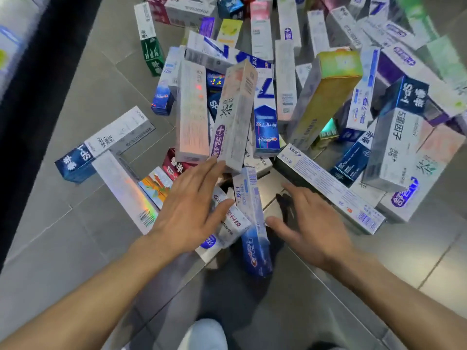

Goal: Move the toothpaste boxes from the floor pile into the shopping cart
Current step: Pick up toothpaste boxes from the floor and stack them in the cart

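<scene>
A big pile of toothpaste boxes (265, 97) covers the grey tiled floor in front of me. My left hand (189, 208) reaches forward with straight, spread fingers over a white box with red print (232, 221); its fingertips are near the lower end of a tall white-and-purple box (235, 114). My right hand (310, 223) is stretched out with relaxed fingers beside a blue-and-white box (252, 223) and just below a long white box (328, 188). Neither hand holds anything. No shopping cart is in view.
A dark strip (43, 72) runs along the left with blurred shelf goods beyond it. Loose boxes lie apart at the left, among them a blue-and-white one (101, 145). Bare floor tiles (63, 236) lie near me, and a white shoe or knee (204, 334) shows at the bottom.
</scene>
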### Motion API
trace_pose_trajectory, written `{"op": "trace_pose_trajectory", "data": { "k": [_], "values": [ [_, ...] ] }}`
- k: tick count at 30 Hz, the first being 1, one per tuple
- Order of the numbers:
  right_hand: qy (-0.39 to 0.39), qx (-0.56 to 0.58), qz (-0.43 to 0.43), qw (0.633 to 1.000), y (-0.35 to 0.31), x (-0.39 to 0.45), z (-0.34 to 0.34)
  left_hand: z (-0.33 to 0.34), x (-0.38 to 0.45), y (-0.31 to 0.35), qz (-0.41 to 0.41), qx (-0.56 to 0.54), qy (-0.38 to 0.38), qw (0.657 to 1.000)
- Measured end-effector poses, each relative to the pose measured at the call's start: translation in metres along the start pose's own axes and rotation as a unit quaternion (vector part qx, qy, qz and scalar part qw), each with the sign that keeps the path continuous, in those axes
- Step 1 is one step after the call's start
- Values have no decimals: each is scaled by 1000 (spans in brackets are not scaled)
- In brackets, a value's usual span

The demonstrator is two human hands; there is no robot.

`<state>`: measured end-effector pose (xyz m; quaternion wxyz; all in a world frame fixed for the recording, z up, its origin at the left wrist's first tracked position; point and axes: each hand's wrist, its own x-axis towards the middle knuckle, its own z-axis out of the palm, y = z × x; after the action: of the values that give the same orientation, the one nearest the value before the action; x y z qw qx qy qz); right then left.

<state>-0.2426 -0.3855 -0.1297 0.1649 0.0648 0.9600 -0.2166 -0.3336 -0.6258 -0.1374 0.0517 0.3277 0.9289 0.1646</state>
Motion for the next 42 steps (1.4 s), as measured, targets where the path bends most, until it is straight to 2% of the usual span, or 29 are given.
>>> {"op": "trace_pose_trajectory", "data": {
  "k": [3,6,8,12,15,17,21,25,28,34,42],
  "values": [
    [-15,42,-8,999,-12,6,18,1,-8,-16,30,19,-5,999],
    [-37,220,57,973,-24,13,23,-3,-12,-27,6,37,-26,999],
    [-71,353,110,926,-34,16,26,-7,-18,-29,-41,25,-22,999],
    [-89,427,151,887,-41,20,45,0,-35,-17,-166,-85,17,982],
    [-118,463,157,864,-42,23,43,9,-28,-16,-264,-188,59,944],
    [-143,513,162,831,-40,23,36,7,-14,-19,-305,-220,79,923],
    [-147,575,181,784,-41,15,31,0,2,-18,-376,-301,66,874],
    [-109,595,192,773,-48,9,37,6,-7,-8,-399,-389,79,827],
    [-106,578,190,786,-50,12,32,-1,-15,-7,-417,-427,109,794],
    [-135,608,207,755,-54,9,26,-5,-29,-3,-459,-564,114,678],
    [-179,670,207,690,-66,0,20,-17,-8,20,-474,-583,68,656]
  ]
}}
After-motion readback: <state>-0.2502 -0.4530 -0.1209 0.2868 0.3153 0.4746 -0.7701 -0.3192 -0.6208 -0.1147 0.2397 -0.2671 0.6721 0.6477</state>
